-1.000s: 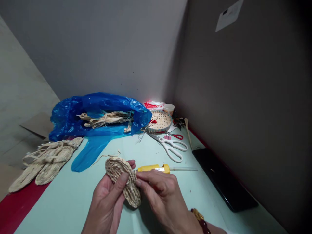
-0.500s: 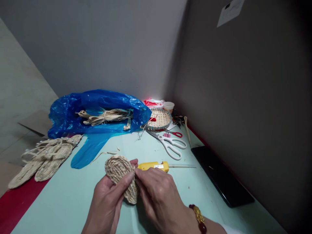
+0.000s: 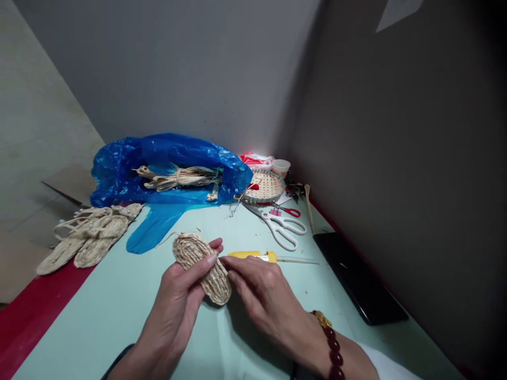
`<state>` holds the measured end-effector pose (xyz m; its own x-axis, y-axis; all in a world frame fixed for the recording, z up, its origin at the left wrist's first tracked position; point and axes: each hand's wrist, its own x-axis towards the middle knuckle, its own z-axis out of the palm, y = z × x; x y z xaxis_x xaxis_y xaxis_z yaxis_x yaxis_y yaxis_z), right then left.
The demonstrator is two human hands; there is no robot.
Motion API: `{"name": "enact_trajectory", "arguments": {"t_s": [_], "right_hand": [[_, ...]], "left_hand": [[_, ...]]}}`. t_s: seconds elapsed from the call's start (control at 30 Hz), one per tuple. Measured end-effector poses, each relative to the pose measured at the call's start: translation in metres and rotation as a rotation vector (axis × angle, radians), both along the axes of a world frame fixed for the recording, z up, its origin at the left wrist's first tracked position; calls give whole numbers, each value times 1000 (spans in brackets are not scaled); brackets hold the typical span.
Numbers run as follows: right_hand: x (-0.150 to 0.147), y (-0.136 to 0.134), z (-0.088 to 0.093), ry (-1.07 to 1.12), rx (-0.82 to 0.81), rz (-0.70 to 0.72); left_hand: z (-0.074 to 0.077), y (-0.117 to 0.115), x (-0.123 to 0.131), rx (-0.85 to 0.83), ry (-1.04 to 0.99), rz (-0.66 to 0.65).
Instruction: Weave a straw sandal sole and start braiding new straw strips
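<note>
My left hand (image 3: 180, 295) holds a small woven straw sole (image 3: 202, 266) above the pale green table (image 3: 111, 316), thumb laid across its top and fingers curled behind it. My right hand (image 3: 263, 301) meets the sole's right edge, fingertips pinched against the weave; a beaded bracelet (image 3: 330, 343) sits on that wrist. Just beyond my hands lies a yellow-handled tool (image 3: 253, 256) with a thin metal point aimed right.
A pair of finished straw sandals (image 3: 89, 237) lies at the left table edge. A blue plastic bag (image 3: 166, 171) holds bundled straw. Behind are a round woven tray (image 3: 264, 186), white scissors (image 3: 283, 229), small red scissors (image 3: 287, 211), a cup (image 3: 280, 167) and a black phone (image 3: 358, 279) by the wall.
Both hands and the sole have shifted slightly up and away; the sole has tilted flatter. The camera view has moved, so the table items sit a little higher in frame.
</note>
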<state>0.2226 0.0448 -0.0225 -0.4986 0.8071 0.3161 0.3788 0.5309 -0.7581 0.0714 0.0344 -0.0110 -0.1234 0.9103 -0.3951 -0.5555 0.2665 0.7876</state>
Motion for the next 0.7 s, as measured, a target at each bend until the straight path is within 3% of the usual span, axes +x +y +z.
{"name": "enact_trajectory", "arguments": {"t_s": [0.17, 0.37, 0.5, 0.7], "right_hand": [[0, 3, 3, 33, -134, 14], [-2, 4, 3, 226, -235, 45], [-5, 2, 0, 281, -156, -43], [-10, -4, -9, 161, 31, -51]], "left_hand": [[6, 2, -1, -8, -53, 94], [9, 3, -1, -44, -111, 123], [9, 2, 0, -43, -123, 131], [5, 2, 2, -41, -141, 161]]}}
